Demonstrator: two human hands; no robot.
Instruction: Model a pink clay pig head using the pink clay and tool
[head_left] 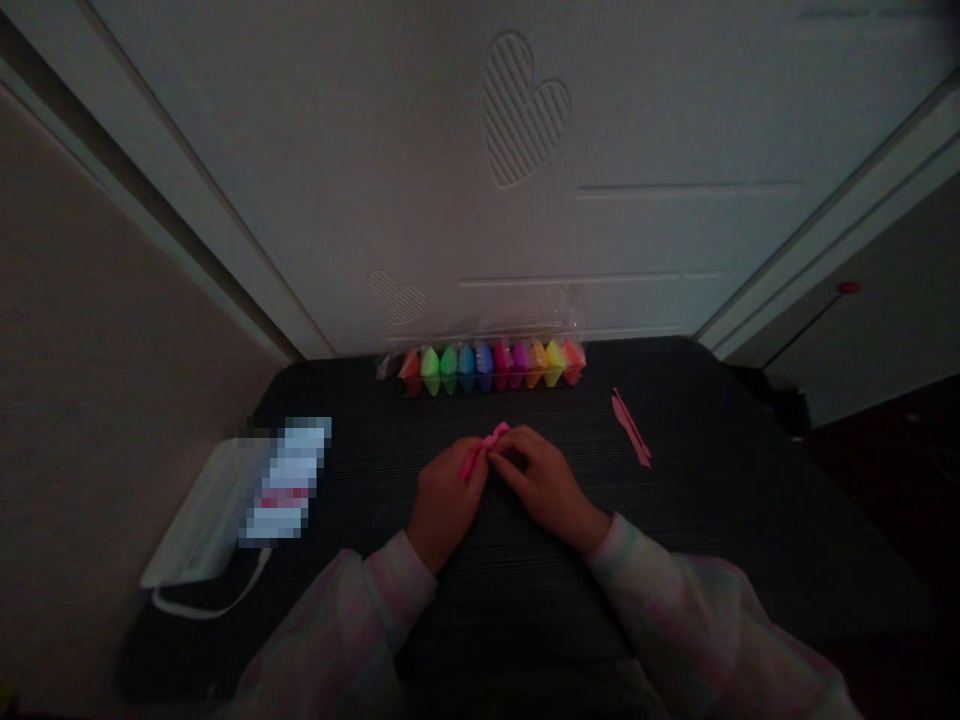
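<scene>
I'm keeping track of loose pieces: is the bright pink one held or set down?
Held: parts of the bright pink piece show between the left hand and right hand, which close around it.

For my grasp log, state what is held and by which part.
A pink piece: the left grip holds its nearer part; the right grip is at its middle, exact contact unclear.

The table (367,470) looks matt and grained, the wrapper (568,312) glossy plastic, the sleeves (675,600) cloth, the pink clay (495,436) smooth.
</scene>
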